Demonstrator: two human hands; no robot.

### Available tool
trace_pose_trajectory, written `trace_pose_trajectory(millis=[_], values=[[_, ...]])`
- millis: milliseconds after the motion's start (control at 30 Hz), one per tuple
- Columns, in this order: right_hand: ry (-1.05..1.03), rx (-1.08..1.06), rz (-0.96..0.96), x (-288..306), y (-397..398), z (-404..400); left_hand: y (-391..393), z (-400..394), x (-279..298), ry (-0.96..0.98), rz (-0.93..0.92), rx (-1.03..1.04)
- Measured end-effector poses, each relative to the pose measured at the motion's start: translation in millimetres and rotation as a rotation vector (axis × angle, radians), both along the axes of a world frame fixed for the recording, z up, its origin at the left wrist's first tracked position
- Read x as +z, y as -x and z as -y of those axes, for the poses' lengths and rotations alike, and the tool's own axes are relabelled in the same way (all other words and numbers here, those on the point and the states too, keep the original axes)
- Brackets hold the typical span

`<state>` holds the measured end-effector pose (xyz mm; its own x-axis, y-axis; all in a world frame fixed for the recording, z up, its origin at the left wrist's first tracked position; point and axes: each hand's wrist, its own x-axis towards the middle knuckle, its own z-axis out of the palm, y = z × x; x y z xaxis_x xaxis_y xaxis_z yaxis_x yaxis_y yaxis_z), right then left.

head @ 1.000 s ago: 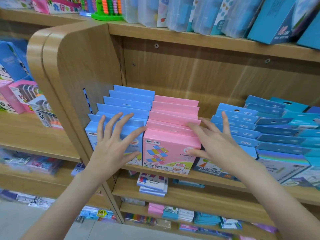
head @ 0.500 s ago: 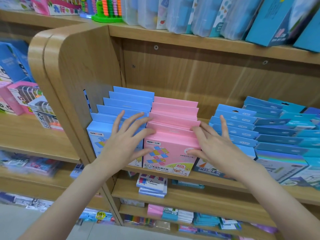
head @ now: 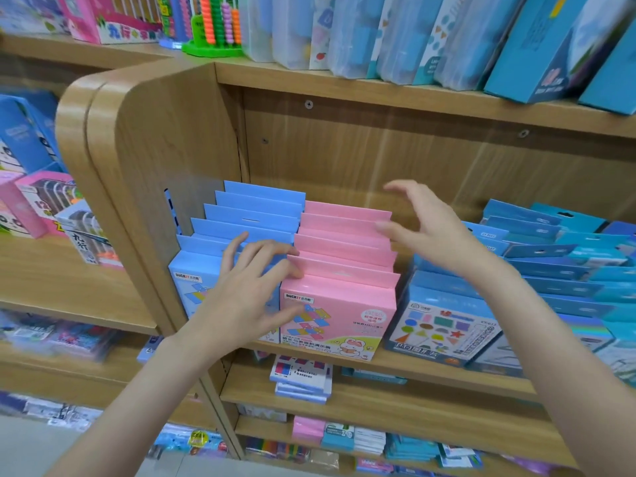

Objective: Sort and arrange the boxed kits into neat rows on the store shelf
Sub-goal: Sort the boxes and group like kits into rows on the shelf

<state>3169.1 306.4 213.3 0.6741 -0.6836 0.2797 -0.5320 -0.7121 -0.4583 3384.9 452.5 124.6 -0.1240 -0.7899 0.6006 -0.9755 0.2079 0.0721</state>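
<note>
Middle shelf (head: 406, 368), wooden, bounded at the left by a rounded side panel (head: 161, 160). Contents, left to right:

1. Row of light blue boxed kits (head: 254, 215), standing upright one behind another against the side panel, tops stepped upward toward the back.
2. Row of pink boxed kits (head: 344, 256), touching the blue row on its right side, same stepped order; the front pink box (head: 335, 318) shows coloured parallelograms and a cartoon animal.
3. Blue shape-kit boxes (head: 444, 328), just beside the pink row, front one printed with coloured shapes; further teal and blue boxes (head: 564, 270) lie overlapped to the right, less even.

My left hand (head: 247, 287): fingers spread and flat, palm over the front of the blue row, fingertips (head: 292, 270) touching the left edge of the pink row. Nothing gripped.

My right hand (head: 426, 225): open, fingers loosely curved, blurred, raised above the right end of the pink row. Holding nothing; whether it touches the boxes I cannot tell.

Shelf above: clear cases and blue boxes (head: 537, 46), a green-based abacus (head: 215, 25).

Shelf below: small flat stack of packs (head: 301, 380).
</note>
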Motion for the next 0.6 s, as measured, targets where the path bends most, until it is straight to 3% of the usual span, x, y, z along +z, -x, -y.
trace_pose_trajectory(millis=[133, 267, 600], values=[[-0.283, 0.166, -0.254, 6, -27, 45, 19, 1, 4, -0.005, 0.054, 0.027], [-0.311, 0.218, -0.416, 4, -41, 60, 39, 9, -6, -0.013, 0.175, 0.055], [-0.568, 0.205, -0.491, 12, -44, 56, 36, 10, -15, 0.042, 0.193, 0.069]])
